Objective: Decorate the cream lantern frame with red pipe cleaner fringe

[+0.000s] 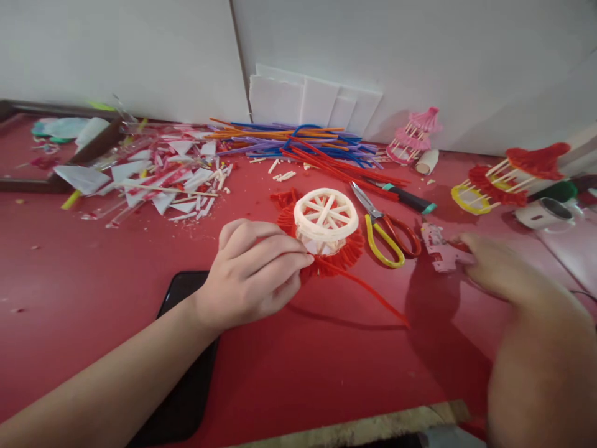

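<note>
My left hand (261, 267) is closed in a pinch on one end of a red pipe cleaner (368, 287), against the near side of a small round craft model. The pipe cleaner's free end slopes down to the right above the table. The model has a cream spoked wheel (326, 214) on top and a frilly red skirt (352, 252) around its lower part. To the right, my right hand (494, 264) grips a pink hot glue gun (441, 250) at its handle; some fingers are hidden. Scissors (385, 230) with yellow and red handles lie between the model and the glue gun.
Behind lie orange, blue and purple pipe cleaners (261, 138) and a black-and-green cutter (410, 198). Scraps (172, 171) cover the back left. Pink (413, 134) and red (527, 171) tiered models, plus a white mug (543, 214), are rightward. A black phone (186, 386) lies under my left forearm.
</note>
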